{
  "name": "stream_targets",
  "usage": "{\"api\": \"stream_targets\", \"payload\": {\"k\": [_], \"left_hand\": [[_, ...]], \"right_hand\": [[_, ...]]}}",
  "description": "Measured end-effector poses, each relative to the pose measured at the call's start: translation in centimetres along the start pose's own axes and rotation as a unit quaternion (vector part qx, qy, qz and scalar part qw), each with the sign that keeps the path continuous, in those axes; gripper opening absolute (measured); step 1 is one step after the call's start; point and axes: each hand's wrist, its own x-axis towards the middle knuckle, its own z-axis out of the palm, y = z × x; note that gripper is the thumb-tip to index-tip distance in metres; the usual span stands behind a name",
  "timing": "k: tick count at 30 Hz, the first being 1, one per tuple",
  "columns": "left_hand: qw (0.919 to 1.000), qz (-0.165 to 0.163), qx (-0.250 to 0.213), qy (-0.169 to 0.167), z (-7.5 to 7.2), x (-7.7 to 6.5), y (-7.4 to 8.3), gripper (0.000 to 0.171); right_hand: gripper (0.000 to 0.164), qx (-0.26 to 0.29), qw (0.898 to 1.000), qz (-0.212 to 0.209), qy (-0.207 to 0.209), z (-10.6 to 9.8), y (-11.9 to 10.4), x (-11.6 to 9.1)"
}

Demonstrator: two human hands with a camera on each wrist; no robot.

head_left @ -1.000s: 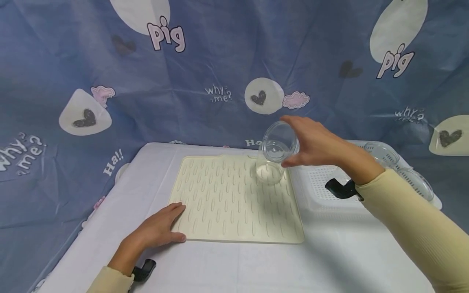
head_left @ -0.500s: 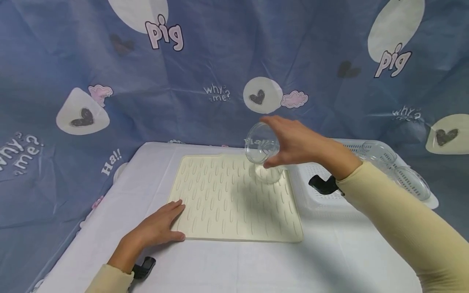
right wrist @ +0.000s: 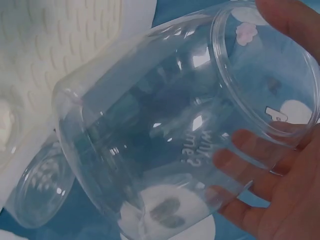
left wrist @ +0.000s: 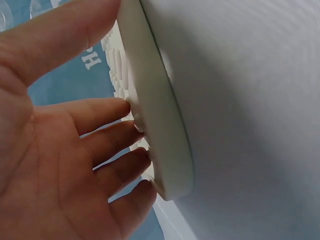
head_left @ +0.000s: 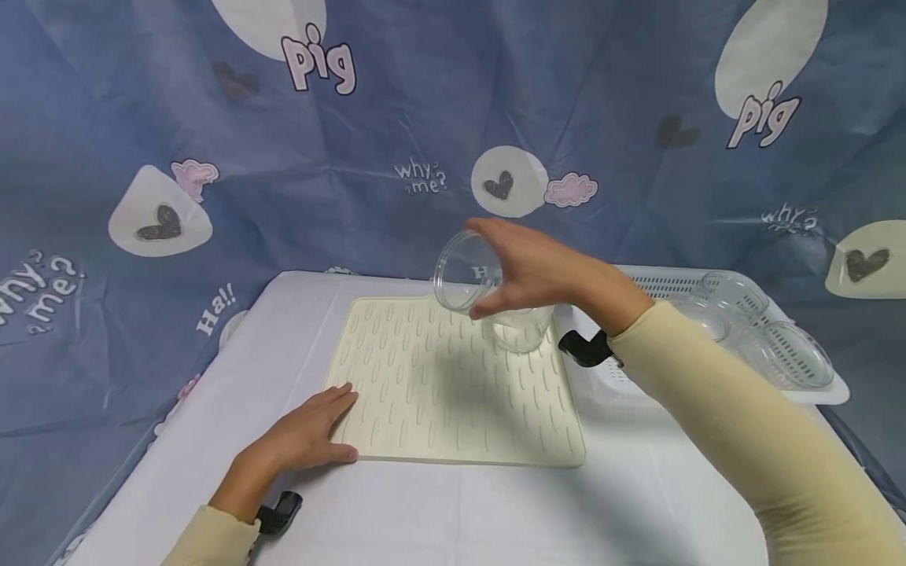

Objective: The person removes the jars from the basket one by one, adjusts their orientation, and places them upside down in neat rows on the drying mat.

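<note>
My right hand [head_left: 534, 267] grips a clear plastic jar [head_left: 453, 275] near its rim and holds it tilted above the back of a cream ridged drying mat [head_left: 425, 401]. In the right wrist view, the thumb is at the rim and the other fingers lie along the side of the jar [right wrist: 140, 120]. A second clear jar [head_left: 522, 334] stands on the mat's back right, partly covered by my right hand in the head view. My left hand [head_left: 304, 436] rests at the mat's front left corner with spread fingers; the left wrist view shows its fingertips [left wrist: 132, 157] against the mat's edge.
A white perforated tray [head_left: 814, 393] at the right holds several clear containers [head_left: 796, 358], partly behind my right sleeve. A white cloth [head_left: 396, 519] covers the table, and a blue printed curtain [head_left: 396, 110] hangs behind it.
My right hand has moved left over the mat with the jar, whose opening now faces more to the left. The second jar and my left hand have stayed in place.
</note>
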Motion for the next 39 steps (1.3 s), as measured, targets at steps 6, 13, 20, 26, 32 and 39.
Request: {"api": "stream_targets", "payload": {"k": [6, 13, 20, 26, 32, 39], "left_hand": [[1.0, 0.0, -0.003, 0.001, 0.1, -0.1, -0.1, 0.093], [1.0, -0.001, -0.007, 0.005, 0.1, -0.2, -0.1, 0.092], [0.9999, 0.002, -0.008, 0.009, 0.0, -0.1, -0.1, 0.09], [0.9999, 0.008, -0.003, 0.008, 0.1, -0.2, -0.2, 0.091], [0.9999, 0.007, -0.003, 0.007, 0.1, -0.2, -0.2, 0.091], [0.9988, 0.032, -0.025, 0.027, -0.7, 0.0, 0.3, 0.08]], "right_hand": [[0.109, -0.008, 1.0, -0.016, 0.0, 0.7, -0.6, 1.2], [0.108, 0.005, 1.0, -0.02, -0.009, 1.9, -1.4, 2.7], [0.108, 0.033, 0.999, -0.027, -0.009, 3.0, -1.9, 3.8], [0.109, 0.033, 0.999, -0.013, -0.017, 4.1, -1.7, 4.5], [0.11, 0.043, 0.999, -0.007, -0.025, 5.0, -1.2, 4.8], [0.111, 0.048, 0.998, -0.014, -0.026, 6.3, -1.1, 4.7]]}}
